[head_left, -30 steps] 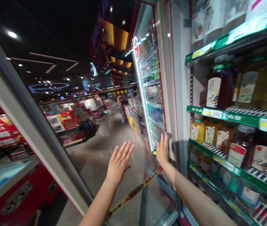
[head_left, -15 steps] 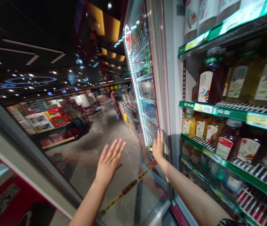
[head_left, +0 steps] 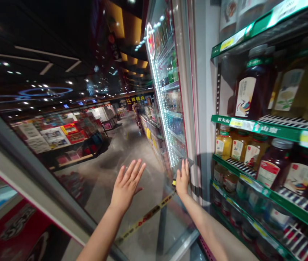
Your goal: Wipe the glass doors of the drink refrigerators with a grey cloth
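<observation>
My left hand is open, fingers stretched up and slightly apart, its back toward me. It is in front of the see-through glass door of a drinks fridge; whether the palm touches the glass I cannot tell. My right hand is also open and empty, fingers pointing up, near the door's hinge side. A small dark and yellow piece shows beside its wrist. The door's pale outer frame slants across the lower left. Yellow patterned tape runs across the lower glass.
At right, fridge shelves with green price strips hold several bottles, among them a dark juice bottle. A lit neighbouring fridge stands beyond the glass. A store aisle floor, stocked display tables and a red case are at left.
The view has shifted a little, so the shelves and bottles sit farther right. My right hand is slightly lower in view. My left hand keeps nearly the same place and shape.
</observation>
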The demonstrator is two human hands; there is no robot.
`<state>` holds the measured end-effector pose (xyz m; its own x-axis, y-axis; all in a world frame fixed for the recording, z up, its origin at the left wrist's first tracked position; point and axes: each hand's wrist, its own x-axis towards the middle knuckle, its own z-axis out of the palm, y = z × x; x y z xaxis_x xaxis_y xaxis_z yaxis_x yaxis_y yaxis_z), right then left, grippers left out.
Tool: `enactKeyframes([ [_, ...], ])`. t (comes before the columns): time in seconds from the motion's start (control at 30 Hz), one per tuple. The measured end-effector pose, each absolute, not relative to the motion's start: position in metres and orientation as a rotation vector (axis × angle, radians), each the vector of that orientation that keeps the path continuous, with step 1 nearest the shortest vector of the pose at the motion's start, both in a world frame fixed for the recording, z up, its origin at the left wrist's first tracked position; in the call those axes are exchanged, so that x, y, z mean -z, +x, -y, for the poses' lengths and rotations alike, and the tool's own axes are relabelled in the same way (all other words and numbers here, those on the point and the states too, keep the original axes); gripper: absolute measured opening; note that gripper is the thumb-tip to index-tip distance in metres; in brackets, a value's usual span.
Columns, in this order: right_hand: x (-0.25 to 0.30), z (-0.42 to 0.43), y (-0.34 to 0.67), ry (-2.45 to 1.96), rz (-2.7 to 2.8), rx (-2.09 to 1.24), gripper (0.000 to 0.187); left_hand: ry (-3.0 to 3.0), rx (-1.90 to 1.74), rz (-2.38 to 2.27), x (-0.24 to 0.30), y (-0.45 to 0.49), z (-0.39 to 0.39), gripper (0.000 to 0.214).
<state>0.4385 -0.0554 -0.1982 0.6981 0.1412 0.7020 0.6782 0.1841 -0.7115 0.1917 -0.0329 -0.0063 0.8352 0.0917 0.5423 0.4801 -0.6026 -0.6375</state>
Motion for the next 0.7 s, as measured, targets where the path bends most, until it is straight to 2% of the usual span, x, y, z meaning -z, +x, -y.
enactKeyframes([
  [0.13,0.172,0.055,0.407,-1.363,1.031,0.49,0.065,-2.185,0.564,0.443,0.006,0.194,0.034,0.11],
  [0.27,0.213,0.073,0.402,-1.419,1.202,0.467,0.068,-2.222,0.554,0.461,0.006,0.193,0.036,0.108],
  [0.37,0.225,0.073,0.424,-1.449,0.923,0.444,0.068,-2.247,0.565,0.463,0.007,0.192,0.035,0.109],
  [0.53,0.158,0.051,0.436,-1.429,0.785,0.513,0.07,-2.25,0.582,0.457,0.008,0.192,0.034,0.104],
  [0.6,0.139,0.049,0.423,-1.399,1.008,0.604,0.071,-2.245,0.585,0.458,0.007,0.192,0.035,0.101],
  [0.7,0.139,0.057,0.414,-1.335,1.341,0.757,0.073,-2.23,0.597,0.439,0.006,0.192,0.035,0.1],
])
